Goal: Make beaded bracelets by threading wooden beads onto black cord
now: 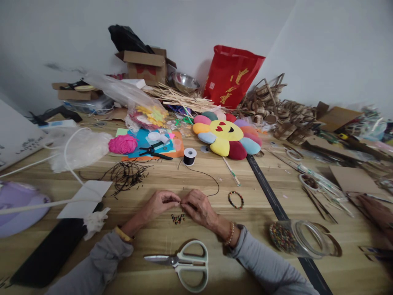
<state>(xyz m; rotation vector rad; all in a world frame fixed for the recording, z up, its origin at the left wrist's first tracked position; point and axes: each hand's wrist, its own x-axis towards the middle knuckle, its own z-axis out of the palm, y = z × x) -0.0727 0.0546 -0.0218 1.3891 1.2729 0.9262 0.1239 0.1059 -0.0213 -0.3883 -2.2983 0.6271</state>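
Wiry black strands [129, 177] lie tangled. The left hand [162, 204] pinches fingertip to fingertip with the right hand [199, 207], beside loose round beads [178, 219]; what they grip is too small to tell. Thin smooth cord [218, 186] curves toward a ring-shaped beaded bracelet [242, 201].

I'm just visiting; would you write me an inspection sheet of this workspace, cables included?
Surface: wood-grain tabletop, black strip right of centre.
Working things: loose beads, multicoloured beaded bracelet, scissors, spool of black cord, transparent jar of beads.
Clutter: tangled black cords, pink yarn, black pliers, flower cushion.
Hands: left hand and right hand meet just beyond the loose beads; anything between them is too small to tell.
Cables: white cables at the left.
Surroundings: pale wall, red bag, cardboard box; another person's hand at the right edge.
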